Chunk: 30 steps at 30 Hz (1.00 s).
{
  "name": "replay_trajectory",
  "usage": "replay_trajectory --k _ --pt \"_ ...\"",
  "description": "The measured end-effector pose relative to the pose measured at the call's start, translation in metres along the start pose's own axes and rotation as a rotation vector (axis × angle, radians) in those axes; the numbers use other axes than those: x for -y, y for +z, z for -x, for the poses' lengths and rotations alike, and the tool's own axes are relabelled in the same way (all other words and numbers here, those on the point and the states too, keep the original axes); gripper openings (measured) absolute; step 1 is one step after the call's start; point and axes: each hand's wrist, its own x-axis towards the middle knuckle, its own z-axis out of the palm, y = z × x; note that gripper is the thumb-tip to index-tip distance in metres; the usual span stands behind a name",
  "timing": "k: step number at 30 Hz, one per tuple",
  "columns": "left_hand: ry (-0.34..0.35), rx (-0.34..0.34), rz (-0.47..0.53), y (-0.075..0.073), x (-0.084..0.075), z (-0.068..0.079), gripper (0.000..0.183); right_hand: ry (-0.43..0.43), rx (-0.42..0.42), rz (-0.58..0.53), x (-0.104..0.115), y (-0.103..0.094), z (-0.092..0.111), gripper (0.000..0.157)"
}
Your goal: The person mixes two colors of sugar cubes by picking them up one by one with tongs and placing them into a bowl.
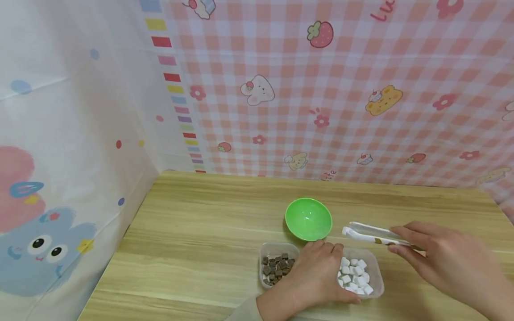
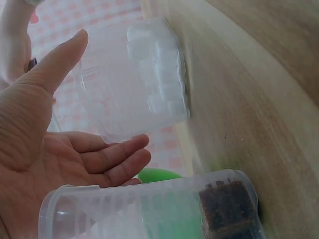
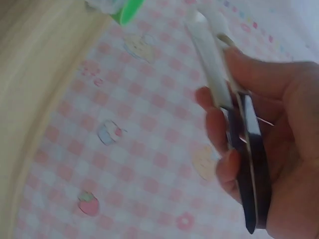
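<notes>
Tongs (image 1: 361,236), slender and white, sit pinched in right fingers (image 1: 415,236); left fingers (image 2: 119,153) clasp a translucent tub (image 1: 376,278).

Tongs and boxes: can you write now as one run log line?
right hand: holds tongs | left hand: holds white-cube box | brown-cube box: left of it | green bowl: beyond boxes

On the wooden table (image 1: 180,249), a clear tub (image 1: 376,278) of white cubes (image 1: 355,276) is held by the left hand (image 1: 315,272). White tongs (image 1: 363,237) are gripped by the right hand (image 1: 445,256), farther right. On the left, a second tub (image 1: 262,263) of brown cubes (image 1: 276,268) is partly hidden. On the far side, a green bowl (image 1: 308,219) is placed.
</notes>
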Motion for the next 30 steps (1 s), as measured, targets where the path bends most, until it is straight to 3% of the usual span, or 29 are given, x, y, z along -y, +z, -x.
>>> replay_trajectory --k 7,13,17,19,24,30 --pt "0.008 -0.007 -0.008 0.001 0.001 -0.001 0.097 -0.012 -0.089 -0.033 -0.003 0.033 -0.021 0.071" --pt "0.008 -0.013 -0.018 0.002 0.001 -0.001 0.094 0.004 -0.048 -0.052 -0.006 0.064 -0.027 0.074" --pt "0.010 -0.018 -0.025 0.001 0.001 0.000 0.095 0.015 0.018 -0.064 -0.008 0.074 -0.027 0.038" --pt "0.011 -0.017 -0.027 0.001 0.001 0.000 0.096 0.025 0.045 -0.065 -0.008 0.077 -0.026 0.031" --pt "0.007 -0.004 -0.019 0.000 0.000 0.000 0.099 0.041 0.059 -0.070 -0.009 0.074 -0.025 0.036" --pt "-0.008 0.005 0.001 0.000 -0.001 -0.001 0.098 0.064 0.040 -0.093 -0.016 0.056 -0.024 0.038"
